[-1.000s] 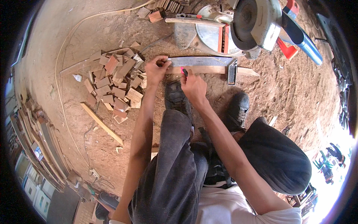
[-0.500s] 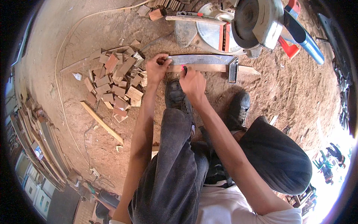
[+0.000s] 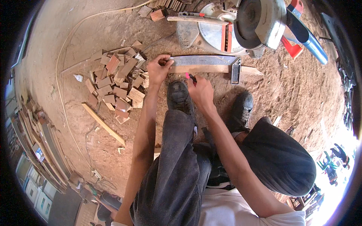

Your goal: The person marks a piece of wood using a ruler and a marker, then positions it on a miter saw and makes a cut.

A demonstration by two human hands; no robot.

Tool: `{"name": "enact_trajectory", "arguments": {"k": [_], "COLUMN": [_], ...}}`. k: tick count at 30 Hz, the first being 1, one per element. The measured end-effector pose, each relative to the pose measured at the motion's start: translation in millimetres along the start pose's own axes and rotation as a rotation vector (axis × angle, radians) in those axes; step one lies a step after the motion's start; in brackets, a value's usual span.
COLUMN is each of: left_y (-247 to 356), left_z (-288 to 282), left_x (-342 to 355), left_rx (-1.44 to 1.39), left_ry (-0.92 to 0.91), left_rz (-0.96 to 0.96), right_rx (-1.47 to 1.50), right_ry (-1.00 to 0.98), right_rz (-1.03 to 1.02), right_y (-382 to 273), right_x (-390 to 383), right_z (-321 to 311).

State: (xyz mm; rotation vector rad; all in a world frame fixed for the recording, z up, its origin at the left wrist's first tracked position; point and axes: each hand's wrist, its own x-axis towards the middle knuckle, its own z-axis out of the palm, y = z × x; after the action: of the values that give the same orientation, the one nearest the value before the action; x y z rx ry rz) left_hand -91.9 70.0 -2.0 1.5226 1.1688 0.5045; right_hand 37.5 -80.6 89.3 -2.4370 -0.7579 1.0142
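Observation:
A metal try square (image 3: 205, 60) lies along a narrow wooden strip (image 3: 203, 69), its dark-edged stock (image 3: 235, 71) crossing the strip near the right end. My left hand (image 3: 158, 71) is closed at the left end, thumb and fingers pinching the tip of the blade over the wood. Just below the strip, my right hand (image 3: 201, 91) grips a dark marker (image 3: 192, 78) with a pink end (image 3: 187, 75). The marker is apart from the wood. Fingers hide part of its body.
A mitre saw (image 3: 260, 22) stands beyond the strip, its blue-and-black handle (image 3: 307, 35) reaching right. Many small wood offcuts (image 3: 118, 77) are heaped at left, near a loose batten (image 3: 103, 124). My shoes (image 3: 177, 94) rest on the dirt floor close to the strip.
My right hand has drawn back from the strip, slightly down and to the right, with the marker in it. The left hand and try square have stayed put.

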Motion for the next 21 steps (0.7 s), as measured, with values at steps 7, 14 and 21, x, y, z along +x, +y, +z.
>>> {"name": "enact_trajectory", "arguments": {"k": [7, 14, 21], "left_y": [4, 22, 16], "left_z": [-5, -6, -23], "left_x": [5, 9, 7], "left_rx": [0.000, 0.072, 0.139], "left_ry": [0.016, -0.001, -0.039], "left_rz": [-0.007, -0.099, -0.044], "right_rx": [0.058, 0.219, 0.333], "right_ry": [-0.047, 0.004, -0.009], "right_rz": [-0.028, 0.006, -0.021], "right_y": [11, 32, 33], "right_x": [-11, -8, -5], "right_z": [-9, 0, 11]}}
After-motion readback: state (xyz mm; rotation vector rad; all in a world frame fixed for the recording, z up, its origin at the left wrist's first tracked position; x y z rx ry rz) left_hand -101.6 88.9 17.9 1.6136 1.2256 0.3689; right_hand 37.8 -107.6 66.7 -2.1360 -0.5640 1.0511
